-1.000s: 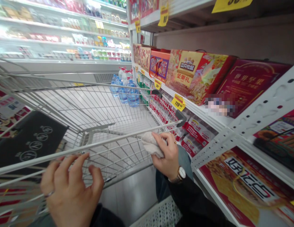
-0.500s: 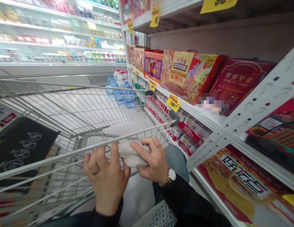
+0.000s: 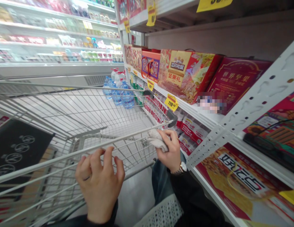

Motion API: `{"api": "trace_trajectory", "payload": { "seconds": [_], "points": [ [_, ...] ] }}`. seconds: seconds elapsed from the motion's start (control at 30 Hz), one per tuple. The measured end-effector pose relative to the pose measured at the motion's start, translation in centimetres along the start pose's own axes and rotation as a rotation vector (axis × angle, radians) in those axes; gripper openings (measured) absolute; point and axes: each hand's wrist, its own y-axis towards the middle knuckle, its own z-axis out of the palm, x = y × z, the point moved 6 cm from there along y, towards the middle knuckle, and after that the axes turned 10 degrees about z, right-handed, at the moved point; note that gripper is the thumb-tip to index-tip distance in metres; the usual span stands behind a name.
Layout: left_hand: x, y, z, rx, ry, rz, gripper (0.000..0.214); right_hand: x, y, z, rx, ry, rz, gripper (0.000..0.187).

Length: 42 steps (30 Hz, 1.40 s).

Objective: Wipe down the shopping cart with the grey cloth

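The right hand (image 3: 169, 151) is grasping a soft pale cloth (image 3: 156, 139), its fingers clenched around the bunched middle while a loose end pokes out toward the left of the view. The cloth is sitting just under the top rail (image 3: 66, 157) of a wire shopping cart (image 3: 90, 107), close to the rail's dark end cap (image 3: 172, 119) at its right end. It looks light and limp, perhaps a fluffy rag or a wad of tissue, so it is likely to crumple and slide rather than hold a shape; the bunched middle seems the surest place to take hold. Its long axis is lying roughly along the rail, though the crumpling blurs any clean line. The left hand (image 3: 99, 186) is hanging at the rail further along, its fingers curving loosely and holding nothing visible; whether they are touching the rail, I cannot tell. Just right of the cart, a store shelf (image 3: 193, 113) is carrying gift boxes (image 3: 182, 75), with a yellow price tag (image 3: 171, 102) hanging from its edge.
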Motion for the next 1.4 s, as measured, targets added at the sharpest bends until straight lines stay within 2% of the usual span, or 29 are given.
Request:
{"api": "trace_trajectory", "payload": {
  "seconds": [0.2,0.3,0.4,0.6,0.73,0.8,0.9,1.07,1.13,1.23,1.4],
  "points": [
    [-0.1,0.0,-0.6,-0.001,-0.042,0.006,0.06,6.0,-1.1,3.2,0.157,0.044,-0.27,0.066],
    [0.2,-0.1,-0.6,-0.003,-0.056,0.011,0.062,7.0,-1.1,4.1,0.169,0.059,-0.267,0.067],
    [0.4,-0.2,-0.4,0.021,-0.031,0.007,0.059,5.8,-0.9,3.5,0.156,0.049,-0.198,0.066],
    [0.3,-0.1,-0.3,-0.006,-0.003,0.016,0.059,0.9,-0.2,0.4,0.03,-0.025,-0.056,0.061],
    [0.3,-0.2,-0.4,-0.007,-0.028,0.028,0.06,-1.4,0.2,-1.0,-0.049,-0.047,0.013,0.061],
    [0.4,-0.2,-0.4,-0.019,-0.055,0.028,0.062,-1.7,0.1,-1.2,-0.063,-0.05,0.027,0.061],
    [0.6,-0.3,-0.3,-0.016,-0.081,0.008,0.062,-0.8,-0.4,-1.0,-0.064,-0.028,0.036,0.06],
    [0.7,-0.3,-0.1,-0.014,-0.037,-0.001,0.059,2.8,-1.4,1.2,0.099,0.06,-0.053,0.064],
    [0.7,-0.3,-0.1,-0.015,-0.01,0.011,0.056,3.5,-1.4,1.8,0.137,0.063,-0.082,0.065],
    [0.7,-0.2,-0.2,-0.022,0.016,0.028,0.052,2.4,-0.8,1.5,0.111,0.052,-0.061,0.065],
    [0.7,-0.2,-0.3,-0.033,0.03,0.039,0.052,-1.8,0.4,-1.0,0.003,-0.045,0.004,0.062]
  ]
}}
